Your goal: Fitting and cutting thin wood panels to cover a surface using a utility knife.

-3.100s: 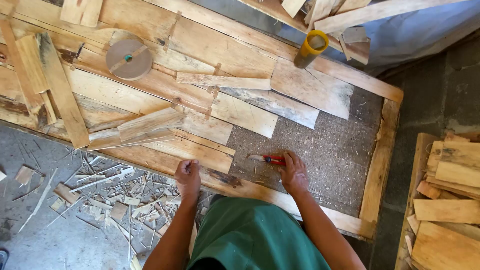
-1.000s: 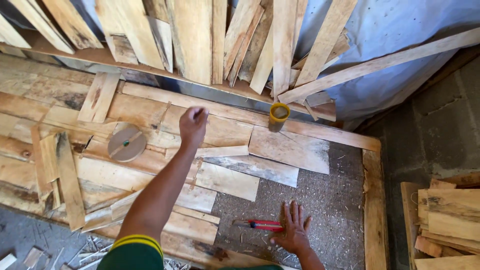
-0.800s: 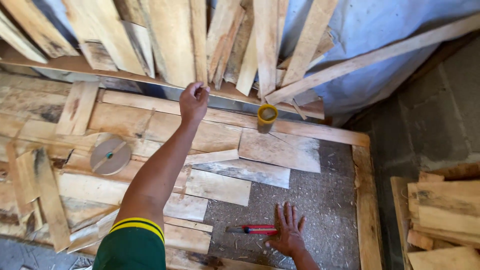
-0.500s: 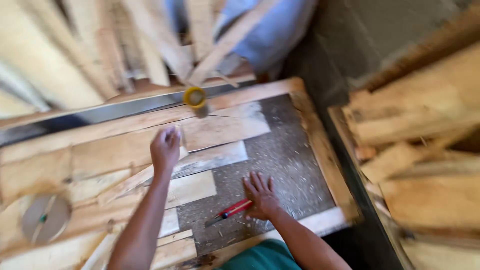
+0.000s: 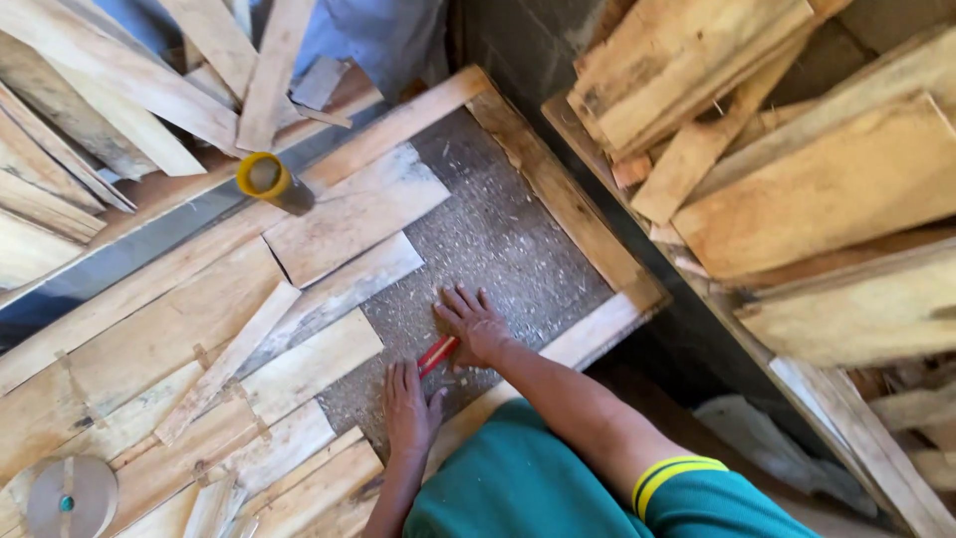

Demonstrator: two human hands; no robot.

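My left hand lies flat, fingers apart, on the grey speckled board beside a fitted wood plank. My right hand rests palm down on the same board with spread fingers, lying over one end of a red pencil. The pencil lies between the two hands and neither hand grips it. A wooden frame borders the board.
A yellow-capped tube stands on planks at the back. A tape roll lies at the lower left. Loose boards lean at the top left. A stack of wood offcuts fills the right side, across a dark gap.
My left hand has come back from the far planks and now lies flat near me. The view has swung right, bringing the wood stack in. My right hand stays by the pencil.
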